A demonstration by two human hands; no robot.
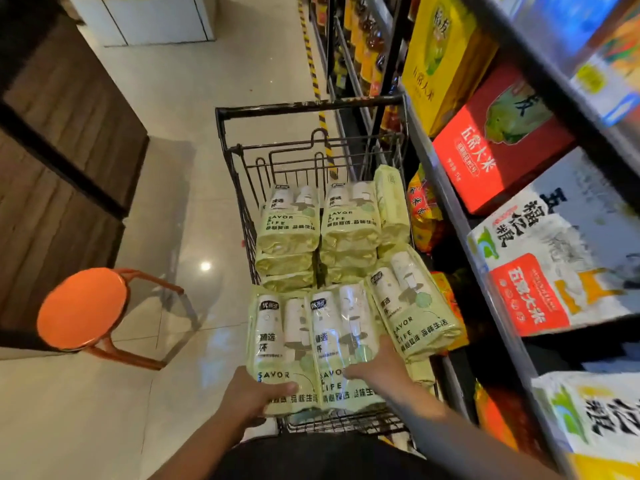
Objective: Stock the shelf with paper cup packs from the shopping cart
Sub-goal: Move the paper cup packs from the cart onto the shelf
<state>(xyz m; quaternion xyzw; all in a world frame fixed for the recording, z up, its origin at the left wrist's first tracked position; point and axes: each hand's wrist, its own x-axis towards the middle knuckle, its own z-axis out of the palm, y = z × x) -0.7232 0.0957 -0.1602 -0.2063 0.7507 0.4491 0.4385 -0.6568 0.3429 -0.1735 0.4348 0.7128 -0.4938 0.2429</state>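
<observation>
A black wire shopping cart point(228, 140) stands in front of me, filled with several pale green paper cup packs point(349, 220). Two of these packs lie side by side at the near end: the left pack point(273, 337) and the right pack point(332, 337). My left hand point(256, 396) grips the left pack's near edge, thumb on top. My right hand point(377, 368) lies over the right pack's near right corner, fingers spread on its film. Another pack point(412, 306) leans tilted against the cart's right side. The shelf point(460, 216) runs along the right.
The shelf holds boxed and bagged rice: a yellow box point(440, 64), a red box point(491, 150), white bags point(561, 258). An orange stool point(83, 310) stands left of the cart. A brown counter point(59, 133) lines the left. Pale tiled floor stretches ahead.
</observation>
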